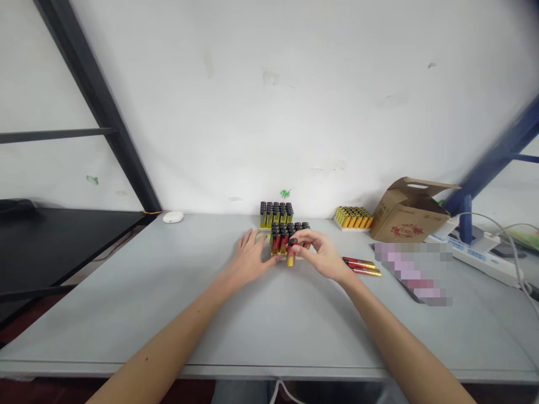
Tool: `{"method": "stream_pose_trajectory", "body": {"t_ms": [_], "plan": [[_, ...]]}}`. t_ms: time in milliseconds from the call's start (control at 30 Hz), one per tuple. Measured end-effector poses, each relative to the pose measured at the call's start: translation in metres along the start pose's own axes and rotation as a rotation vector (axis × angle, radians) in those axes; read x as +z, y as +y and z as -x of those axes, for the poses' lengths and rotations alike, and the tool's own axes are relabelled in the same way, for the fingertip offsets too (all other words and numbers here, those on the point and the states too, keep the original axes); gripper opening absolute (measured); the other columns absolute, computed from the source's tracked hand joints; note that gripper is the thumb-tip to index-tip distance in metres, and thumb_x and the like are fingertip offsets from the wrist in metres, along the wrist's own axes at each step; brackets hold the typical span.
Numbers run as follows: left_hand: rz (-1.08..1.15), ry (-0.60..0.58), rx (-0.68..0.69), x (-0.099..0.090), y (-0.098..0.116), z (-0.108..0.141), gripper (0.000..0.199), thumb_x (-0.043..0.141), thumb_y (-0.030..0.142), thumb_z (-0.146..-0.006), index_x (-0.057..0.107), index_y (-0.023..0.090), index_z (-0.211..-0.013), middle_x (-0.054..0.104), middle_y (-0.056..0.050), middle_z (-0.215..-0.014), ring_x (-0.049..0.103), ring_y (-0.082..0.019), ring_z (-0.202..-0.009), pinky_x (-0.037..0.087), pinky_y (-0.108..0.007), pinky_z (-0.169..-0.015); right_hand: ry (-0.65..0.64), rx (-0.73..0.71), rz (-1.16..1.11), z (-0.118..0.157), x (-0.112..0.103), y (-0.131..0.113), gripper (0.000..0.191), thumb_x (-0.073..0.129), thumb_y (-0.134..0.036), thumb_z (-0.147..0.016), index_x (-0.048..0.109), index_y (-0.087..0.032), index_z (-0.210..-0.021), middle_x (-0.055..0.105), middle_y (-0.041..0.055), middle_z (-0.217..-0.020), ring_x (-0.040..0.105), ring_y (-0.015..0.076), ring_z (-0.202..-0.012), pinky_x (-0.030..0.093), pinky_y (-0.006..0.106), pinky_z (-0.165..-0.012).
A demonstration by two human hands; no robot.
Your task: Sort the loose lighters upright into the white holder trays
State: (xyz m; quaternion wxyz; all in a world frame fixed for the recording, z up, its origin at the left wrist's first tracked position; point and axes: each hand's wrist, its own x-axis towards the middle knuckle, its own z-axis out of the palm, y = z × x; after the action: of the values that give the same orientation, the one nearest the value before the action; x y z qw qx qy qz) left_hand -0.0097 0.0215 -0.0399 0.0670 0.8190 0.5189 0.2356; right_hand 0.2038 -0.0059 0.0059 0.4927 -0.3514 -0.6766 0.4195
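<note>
My right hand (322, 255) pinches a red-and-gold lighter (290, 259) with a black top between thumb and fingers. It is upright, just in front of a white tray (275, 258) packed with similar lighters (275, 242). My left hand (250, 259) lies on the table at the tray's left side, fingers spread and thumb reaching its front left corner. Directly behind stands another group of black-topped, yellowish lighters (275, 214). A few loose red-and-gold lighters (364, 270) lie flat to the right of my right hand.
Back right, a tray of yellow cylindrical pieces (353, 217) stands beside an opened cardboard box (408, 216). A blurred flat object (408, 275) lies in front of the box, near a white power strip (484, 261) with cables. A small white case (173, 216) sits at the back left.
</note>
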Motion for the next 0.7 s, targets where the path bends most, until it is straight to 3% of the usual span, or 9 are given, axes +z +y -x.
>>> {"method": "stream_pose_trajectory", "body": {"t_ms": [167,300,533,700], "plan": [[0.024,-0.023,0.084,-0.010,-0.013,0.000,0.069,0.060,0.065,-0.077,0.046,0.026,-0.132,0.038,-0.013,-0.146,0.023,-0.040,-0.142,0.030,-0.058,-0.110,-0.013,-0.095,0.295,0.008,0.017,0.007,0.017,0.059,-0.032,-0.088,0.062,-0.022,-0.101,0.067,0.0068,-0.105,0.064,0.0185,-0.088,0.053,0.032,-0.074],[0.017,0.013,0.122,-0.006,-0.016,-0.001,0.058,0.058,0.059,-0.082,0.049,0.024,-0.128,0.041,-0.013,-0.142,0.029,-0.036,-0.139,0.032,-0.055,-0.110,-0.006,-0.195,0.380,0.007,0.022,0.021,0.014,0.056,-0.026,-0.090,0.058,-0.023,-0.103,0.066,0.0058,-0.102,0.065,0.0181,-0.090,0.053,0.033,-0.080],[0.036,0.048,0.138,-0.002,-0.016,-0.001,0.049,0.049,0.056,-0.089,0.049,0.025,-0.128,0.044,-0.011,-0.137,0.040,-0.030,-0.131,0.037,-0.048,-0.106,0.021,-0.222,0.491,0.004,0.022,0.027,0.016,0.053,-0.028,-0.091,0.059,-0.023,-0.105,0.068,0.0060,-0.099,0.065,0.0183,-0.085,0.053,0.034,-0.078],[0.018,0.029,0.103,0.000,-0.015,-0.001,0.050,0.050,0.053,-0.089,0.046,0.025,-0.130,0.041,-0.012,-0.140,0.041,-0.032,-0.131,0.037,-0.049,-0.106,0.022,-0.177,0.521,0.003,0.022,0.026,0.020,0.052,-0.031,-0.092,0.060,-0.025,-0.110,0.070,0.0048,-0.100,0.066,0.0191,-0.085,0.052,0.034,-0.078]]}}
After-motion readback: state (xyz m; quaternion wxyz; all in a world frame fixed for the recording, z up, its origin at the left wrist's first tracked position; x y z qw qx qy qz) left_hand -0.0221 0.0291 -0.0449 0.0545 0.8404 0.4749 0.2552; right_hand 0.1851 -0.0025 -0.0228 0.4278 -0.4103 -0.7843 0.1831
